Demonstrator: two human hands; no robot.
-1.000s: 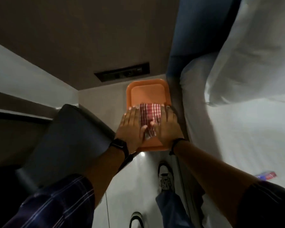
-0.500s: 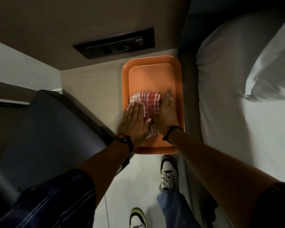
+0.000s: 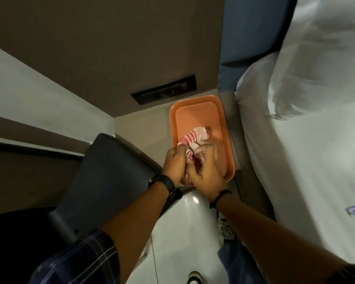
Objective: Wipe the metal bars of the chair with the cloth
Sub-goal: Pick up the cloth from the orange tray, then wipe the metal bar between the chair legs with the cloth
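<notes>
A red-and-white striped cloth point(image 3: 194, 136) is bunched up over an orange tray point(image 3: 195, 103) on a pale side table. My left hand point(image 3: 174, 163) grips the cloth's near left part with curled fingers. My right hand point(image 3: 208, 172) closes on its near right part; it looks blurred. The far end of the cloth sticks out past both hands. A dark padded chair point(image 3: 109, 177) stands just left of my left arm, with a grey metal bar point(image 3: 62, 226) below its cushion.
A bed with white sheets point(image 3: 307, 160) and a pillow point(image 3: 320, 58) fills the right side. A black socket panel point(image 3: 164, 92) sits in the brown wall behind the tray. My shoes point(image 3: 226, 228) stand on the glossy white floor below.
Both hands went from lying flat on the spread cloth to closing around it. The cloth is now bunched and lifted off the tray's bottom.
</notes>
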